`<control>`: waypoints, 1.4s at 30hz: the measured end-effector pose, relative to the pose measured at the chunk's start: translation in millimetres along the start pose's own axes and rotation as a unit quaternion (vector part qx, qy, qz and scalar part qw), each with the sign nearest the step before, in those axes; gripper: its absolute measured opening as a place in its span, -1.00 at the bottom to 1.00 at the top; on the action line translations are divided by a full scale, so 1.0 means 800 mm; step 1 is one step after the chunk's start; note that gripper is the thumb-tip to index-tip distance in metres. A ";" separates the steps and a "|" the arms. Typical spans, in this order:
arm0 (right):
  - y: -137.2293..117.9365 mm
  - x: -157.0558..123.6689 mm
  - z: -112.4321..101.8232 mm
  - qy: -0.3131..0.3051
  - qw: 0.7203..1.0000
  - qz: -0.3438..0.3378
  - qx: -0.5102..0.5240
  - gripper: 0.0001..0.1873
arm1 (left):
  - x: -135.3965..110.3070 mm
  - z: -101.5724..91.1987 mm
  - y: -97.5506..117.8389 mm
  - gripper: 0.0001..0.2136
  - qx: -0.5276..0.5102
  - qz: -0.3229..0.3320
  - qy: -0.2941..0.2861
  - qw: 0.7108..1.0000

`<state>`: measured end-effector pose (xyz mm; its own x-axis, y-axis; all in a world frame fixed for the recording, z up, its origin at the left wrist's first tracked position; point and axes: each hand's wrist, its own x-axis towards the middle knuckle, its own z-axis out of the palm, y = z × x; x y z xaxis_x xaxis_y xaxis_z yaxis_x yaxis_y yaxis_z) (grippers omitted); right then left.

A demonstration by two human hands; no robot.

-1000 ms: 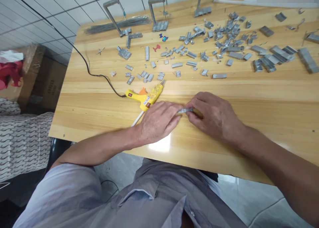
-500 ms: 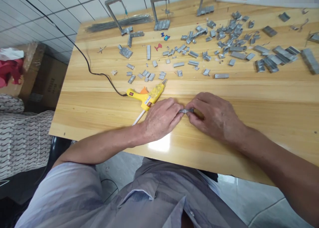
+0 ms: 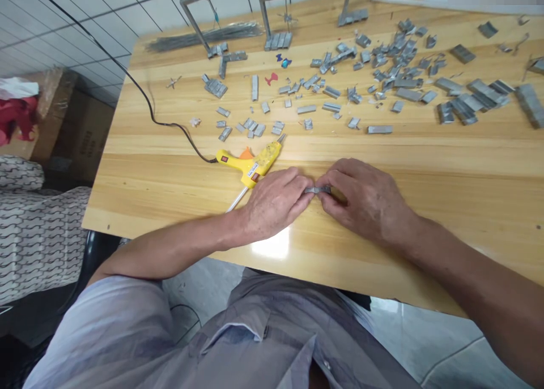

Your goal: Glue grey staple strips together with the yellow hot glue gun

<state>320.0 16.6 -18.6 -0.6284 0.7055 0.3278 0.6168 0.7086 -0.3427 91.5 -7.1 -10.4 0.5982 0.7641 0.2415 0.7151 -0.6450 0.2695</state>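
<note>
My left hand (image 3: 274, 205) and my right hand (image 3: 368, 199) meet at the near middle of the wooden table (image 3: 446, 168). Both pinch the same short strip of grey metal staples (image 3: 317, 189), one at each end, low over the tabletop. A yellow hot glue gun (image 3: 251, 162) lies just left of my left hand, its nozzle pointing up and right, with a white glue stick (image 3: 235, 201) poking out of its back.
Several grey staple strips (image 3: 395, 77) lie scattered over the far half of the table. Three upright staple-built frames (image 3: 272, 12) and a bundle of thin metal rods (image 3: 204, 38) stand at the far edge. A black cord (image 3: 148, 108) runs off the left. Cardboard boxes (image 3: 72, 128) sit on the floor.
My hands have stayed on the staple strip, the fingers closing in a little over it. The view has shifted slightly.
</note>
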 end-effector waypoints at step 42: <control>0.004 -0.003 -0.009 0.000 0.999 0.028 0.027 -0.81 | 0.000 -0.002 -0.003 -0.79 -0.035 0.001 0.017 0.999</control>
<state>327.2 17.3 -14.5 -0.5933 0.7445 0.3060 0.6251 0.6656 -0.4076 88.7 -5.7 -9.4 0.5868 0.7623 0.2731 0.6857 -0.6472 0.3330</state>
